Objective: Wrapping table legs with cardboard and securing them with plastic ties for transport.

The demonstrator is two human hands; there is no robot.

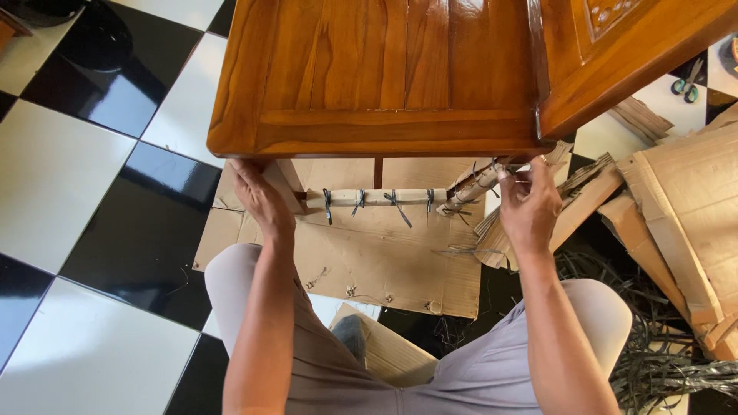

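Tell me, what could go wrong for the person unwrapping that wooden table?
The left hand grips a table leg under the heavy wooden table top; fingers might get pinched if it shifts. The right hand picks at wrapped cardboard tied with black plastic strapping; stiff strap ends could scratch. Loose strapping on the tiled floor could snag a foot.

1. Floor (69,177): glossy black & white tiles, reflecting daylight.
2. Cardboard scraps (684,200) piling up at right, over black strapping (653,361).
3. Scissors (686,86) lying top right on a tile.
4. Dark object (96,34) sitting top left.
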